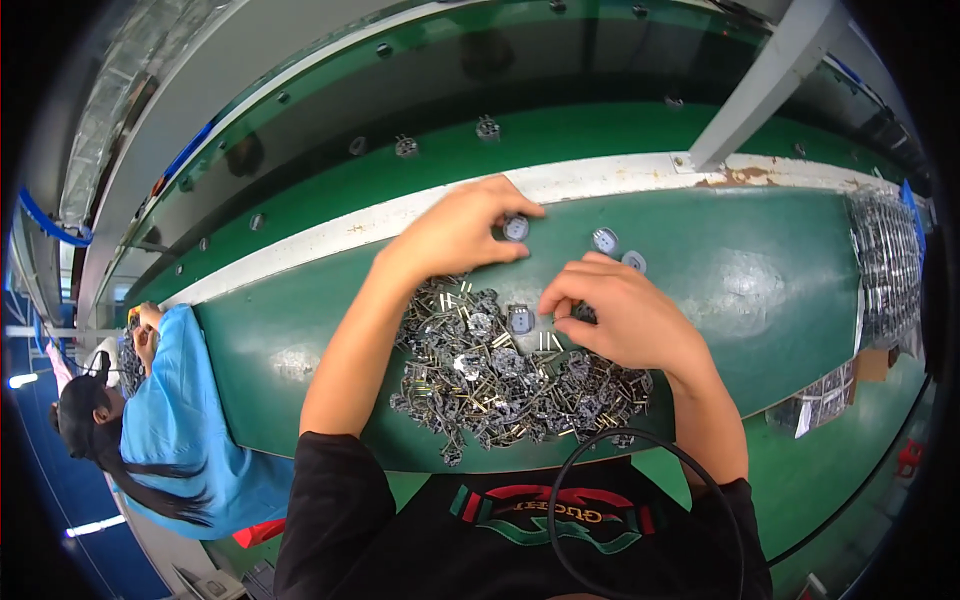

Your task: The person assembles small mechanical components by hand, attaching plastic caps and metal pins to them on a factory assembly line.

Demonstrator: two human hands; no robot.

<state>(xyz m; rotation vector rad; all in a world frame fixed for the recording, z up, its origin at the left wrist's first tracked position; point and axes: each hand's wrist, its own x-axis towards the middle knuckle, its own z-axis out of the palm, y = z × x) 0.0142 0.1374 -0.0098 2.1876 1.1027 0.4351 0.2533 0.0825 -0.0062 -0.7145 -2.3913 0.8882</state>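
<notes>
My left hand [463,228] reaches to the bench's far side, thumb and index finger around a round grey plug-like part [516,229]. My right hand [630,312] is curled with thumb and fingertips together on a small dark part [585,313], mostly hidden by the fingers. Between the hands lies a squarish grey part [521,319] with small slots. A heap of dark small parts with brass-coloured pins [500,385] spreads below both hands. Just beyond my right hand rest a round grey piece [605,240] and a grey ring-like piece [634,261].
Past the green bench [760,270] and its white rail [600,178], a green conveyor belt [560,128] carries scattered parts. Clear trays [886,270] are stacked at the right end. A grey post [765,85] rises from the rail. A person in blue [190,410] works at left; a black cable [560,480] loops in front.
</notes>
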